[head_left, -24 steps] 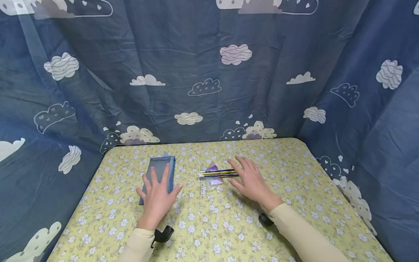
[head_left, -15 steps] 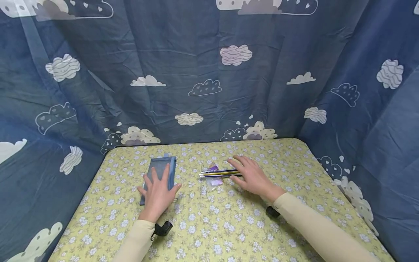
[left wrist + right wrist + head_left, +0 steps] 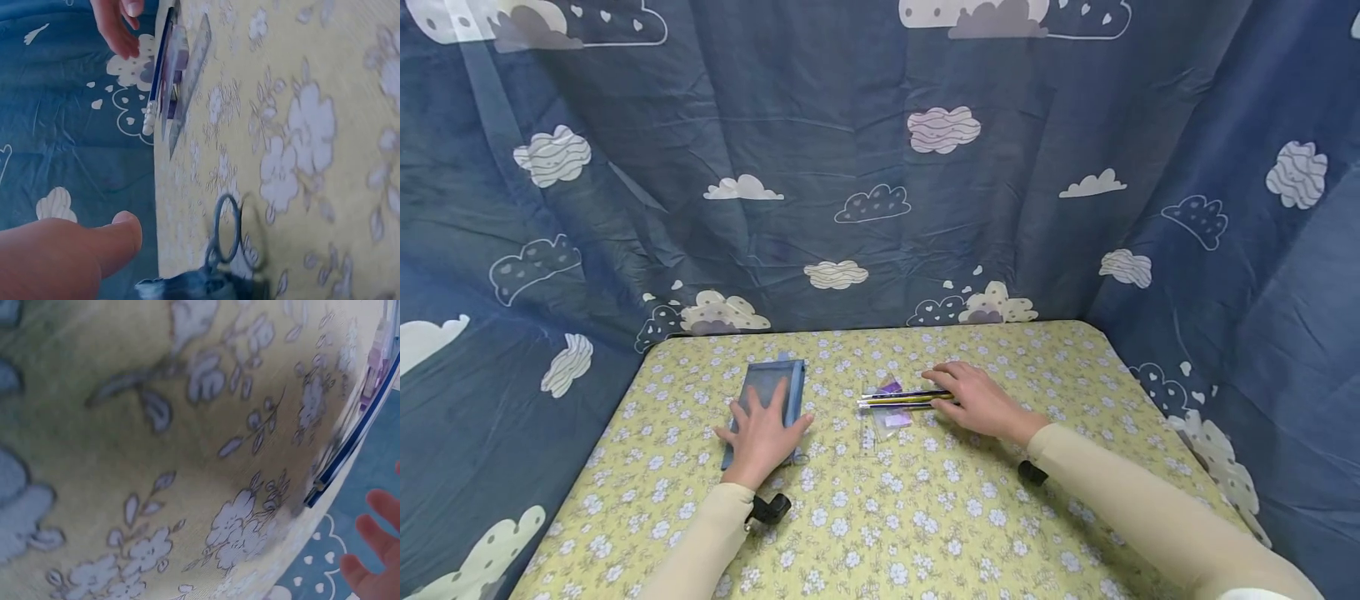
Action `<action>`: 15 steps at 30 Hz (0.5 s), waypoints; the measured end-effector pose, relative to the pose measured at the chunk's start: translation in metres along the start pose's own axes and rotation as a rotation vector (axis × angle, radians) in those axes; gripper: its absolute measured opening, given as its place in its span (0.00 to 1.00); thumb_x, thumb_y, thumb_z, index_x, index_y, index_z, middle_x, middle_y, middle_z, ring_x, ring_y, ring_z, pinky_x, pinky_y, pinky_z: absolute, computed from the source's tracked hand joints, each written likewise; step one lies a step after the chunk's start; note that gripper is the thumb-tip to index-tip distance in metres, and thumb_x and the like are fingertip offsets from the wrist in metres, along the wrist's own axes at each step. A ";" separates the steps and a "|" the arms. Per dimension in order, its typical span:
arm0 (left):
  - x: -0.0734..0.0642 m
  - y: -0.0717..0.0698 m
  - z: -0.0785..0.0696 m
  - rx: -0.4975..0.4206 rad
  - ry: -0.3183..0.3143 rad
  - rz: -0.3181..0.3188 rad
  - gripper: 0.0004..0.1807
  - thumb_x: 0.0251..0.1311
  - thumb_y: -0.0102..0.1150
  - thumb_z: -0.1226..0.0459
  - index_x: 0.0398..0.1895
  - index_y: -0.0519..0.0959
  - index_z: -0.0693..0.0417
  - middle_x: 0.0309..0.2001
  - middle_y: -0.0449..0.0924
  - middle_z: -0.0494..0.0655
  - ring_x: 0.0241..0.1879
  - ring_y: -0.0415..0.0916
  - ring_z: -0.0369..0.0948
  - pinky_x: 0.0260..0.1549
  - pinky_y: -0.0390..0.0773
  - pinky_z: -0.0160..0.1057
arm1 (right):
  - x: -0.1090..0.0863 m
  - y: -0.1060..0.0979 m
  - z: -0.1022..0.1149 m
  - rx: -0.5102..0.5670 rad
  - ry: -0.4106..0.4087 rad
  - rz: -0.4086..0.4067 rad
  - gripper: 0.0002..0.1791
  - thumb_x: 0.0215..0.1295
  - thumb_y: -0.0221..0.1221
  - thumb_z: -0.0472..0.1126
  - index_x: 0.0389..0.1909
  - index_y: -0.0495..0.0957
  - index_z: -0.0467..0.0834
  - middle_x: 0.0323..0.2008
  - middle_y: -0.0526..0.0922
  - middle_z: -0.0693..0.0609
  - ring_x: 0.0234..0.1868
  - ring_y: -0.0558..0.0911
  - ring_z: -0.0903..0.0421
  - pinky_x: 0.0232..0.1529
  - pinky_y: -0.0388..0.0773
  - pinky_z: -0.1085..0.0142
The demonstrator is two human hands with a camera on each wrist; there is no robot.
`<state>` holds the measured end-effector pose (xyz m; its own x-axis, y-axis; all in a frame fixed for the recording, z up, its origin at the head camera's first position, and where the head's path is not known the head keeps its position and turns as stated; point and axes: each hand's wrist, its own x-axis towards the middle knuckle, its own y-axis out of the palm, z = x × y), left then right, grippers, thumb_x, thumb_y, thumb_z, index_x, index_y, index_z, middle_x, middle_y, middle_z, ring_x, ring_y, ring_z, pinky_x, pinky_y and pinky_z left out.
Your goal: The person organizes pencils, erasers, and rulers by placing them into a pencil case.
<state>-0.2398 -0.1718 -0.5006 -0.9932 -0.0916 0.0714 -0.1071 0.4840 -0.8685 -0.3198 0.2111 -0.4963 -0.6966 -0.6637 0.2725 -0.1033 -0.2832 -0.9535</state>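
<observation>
On the left of the table lies a flat blue zip pouch [image 3: 769,375] with a see-through face. My left hand [image 3: 762,442] is spread over its lower part, thumb apart; whether it presses down I cannot tell. A small metal ring [image 3: 228,228] hangs at the pouch's near end in the left wrist view. Several pencils [image 3: 901,400] lie side by side at the middle, white tips to the left. My right hand [image 3: 981,404] hovers at their right ends, fingers loosely bent. In the right wrist view its fingers [image 3: 378,534] are apart from the dark pencil end [image 3: 315,495].
Beneath the pencils are a clear packet with purple pieces [image 3: 897,420] and a transparent ruler [image 3: 867,437]. A yellow flowered cloth [image 3: 880,517] covers the table. Blue cloud-patterned curtains [image 3: 820,233] stand along the back and both sides.
My right hand has lowered slightly towards the pencils' right ends, its fingers drawing closer together. The left hand stays over the pouch. The pencils and pouch show no clear movement.
</observation>
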 end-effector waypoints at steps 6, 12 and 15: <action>0.005 0.005 0.002 -0.059 -0.044 0.048 0.47 0.64 0.61 0.41 0.81 0.52 0.42 0.76 0.36 0.74 0.70 0.27 0.80 0.48 0.32 0.86 | 0.007 0.002 -0.006 0.025 -0.025 0.005 0.26 0.71 0.62 0.50 0.68 0.74 0.47 0.60 0.77 0.47 0.59 0.76 0.47 0.57 0.73 0.46; 0.006 0.006 0.004 -0.084 -0.069 0.052 0.46 0.64 0.63 0.44 0.80 0.54 0.45 0.75 0.39 0.74 0.70 0.29 0.79 0.49 0.34 0.86 | 0.013 0.006 -0.007 0.052 -0.034 0.009 0.23 0.70 0.63 0.47 0.63 0.78 0.45 0.55 0.80 0.47 0.54 0.79 0.49 0.53 0.76 0.49; 0.006 0.005 0.005 -0.108 -0.067 0.044 0.44 0.65 0.62 0.46 0.79 0.56 0.46 0.75 0.40 0.75 0.70 0.29 0.79 0.49 0.34 0.86 | 0.016 0.007 -0.007 0.058 -0.039 0.012 0.22 0.70 0.64 0.46 0.62 0.79 0.44 0.54 0.81 0.46 0.53 0.79 0.48 0.51 0.76 0.49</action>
<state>-0.2456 -0.1741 -0.5066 -0.9922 -0.1247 -0.0014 -0.0717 0.5796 -0.8118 -0.3364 0.2032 -0.4999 -0.6696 -0.6931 0.2670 -0.0527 -0.3142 -0.9479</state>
